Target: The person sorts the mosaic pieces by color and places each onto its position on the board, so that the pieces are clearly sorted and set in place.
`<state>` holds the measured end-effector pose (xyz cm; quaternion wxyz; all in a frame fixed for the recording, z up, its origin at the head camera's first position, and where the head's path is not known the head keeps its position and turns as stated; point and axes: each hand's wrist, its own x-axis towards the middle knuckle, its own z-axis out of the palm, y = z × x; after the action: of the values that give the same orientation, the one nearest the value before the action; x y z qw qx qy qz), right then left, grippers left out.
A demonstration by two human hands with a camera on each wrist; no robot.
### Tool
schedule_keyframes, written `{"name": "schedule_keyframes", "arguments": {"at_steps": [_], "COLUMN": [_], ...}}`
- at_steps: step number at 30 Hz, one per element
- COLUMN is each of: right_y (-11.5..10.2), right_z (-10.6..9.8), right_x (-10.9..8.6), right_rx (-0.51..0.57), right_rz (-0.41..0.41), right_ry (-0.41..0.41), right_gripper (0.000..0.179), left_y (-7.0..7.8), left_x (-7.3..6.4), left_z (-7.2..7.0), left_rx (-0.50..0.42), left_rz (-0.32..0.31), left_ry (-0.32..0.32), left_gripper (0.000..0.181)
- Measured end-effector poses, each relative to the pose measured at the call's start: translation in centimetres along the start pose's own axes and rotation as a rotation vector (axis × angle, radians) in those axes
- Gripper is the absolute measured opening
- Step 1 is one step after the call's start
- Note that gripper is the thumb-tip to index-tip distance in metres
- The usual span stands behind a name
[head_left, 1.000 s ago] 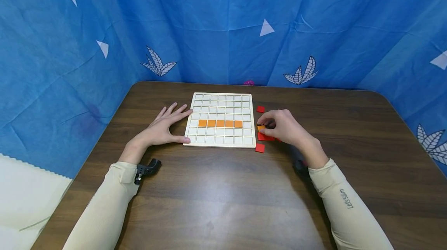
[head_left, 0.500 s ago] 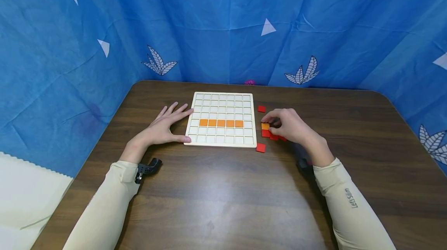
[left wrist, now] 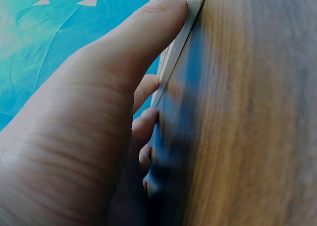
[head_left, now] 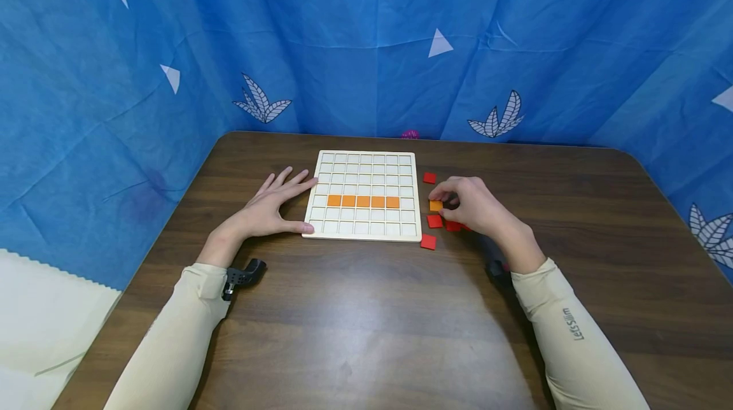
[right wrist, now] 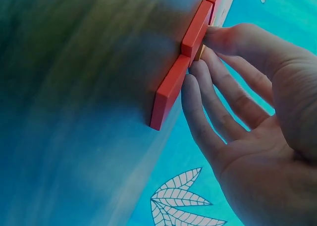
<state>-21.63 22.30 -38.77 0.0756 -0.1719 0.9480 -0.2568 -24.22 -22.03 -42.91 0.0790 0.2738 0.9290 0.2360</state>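
A pale square grid board (head_left: 366, 176) lies on the table, with a row of several orange tiles (head_left: 363, 201) set in its cells. Along the board's left edge my left hand (head_left: 265, 209) rests with fingers spread; its thumb (left wrist: 171, 8) and index finger touch the rim. Right of the board, my right hand (head_left: 472, 206) pinches a loose orange tile (head_left: 436, 205) between thumb and fingers, low at the table. Just in front of it lie red tiles (head_left: 434, 221), some partly covered by the hand. In the right wrist view the orange tile (right wrist: 200, 52) is mostly hidden.
One red tile (head_left: 429, 178) lies farther back by the board's right side, another (head_left: 428, 242) near its front right corner. A brown wooden table (head_left: 355, 314) carries everything. A blue patterned cloth (head_left: 343, 47) hangs behind it.
My right hand has shifted slightly right with the orange tile, which now lies apart from the red tiles in front of it. The nearby red tiles have moved a little. My left hand stays put.
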Motion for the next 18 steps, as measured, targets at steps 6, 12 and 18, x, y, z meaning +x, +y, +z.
{"name": "schedule_keyframes", "arguments": {"at_steps": [6, 12, 18], "right_y": [-0.2, -1.0, -2.6], "right_z": [0.0, -0.1, 0.2], "right_x": [0.0, 0.4, 1.4], "right_rx": [-0.039, -0.015, 0.001], "right_rz": [-0.026, -0.059, -0.104], "right_ry": [0.062, 0.094, 0.095], "right_gripper": [0.029, 0.028, 0.029], "left_y": [-0.1, 0.0, 0.0], "left_x": [0.0, 0.0, 0.0], "left_z": [-0.1, -0.1, -0.1], "left_rx": [-0.001, -0.001, -0.001], "left_rz": [0.008, 0.011, 0.009], "left_ry": [0.007, 0.012, 0.005], "left_gripper": [0.104, 0.104, 0.105]}}
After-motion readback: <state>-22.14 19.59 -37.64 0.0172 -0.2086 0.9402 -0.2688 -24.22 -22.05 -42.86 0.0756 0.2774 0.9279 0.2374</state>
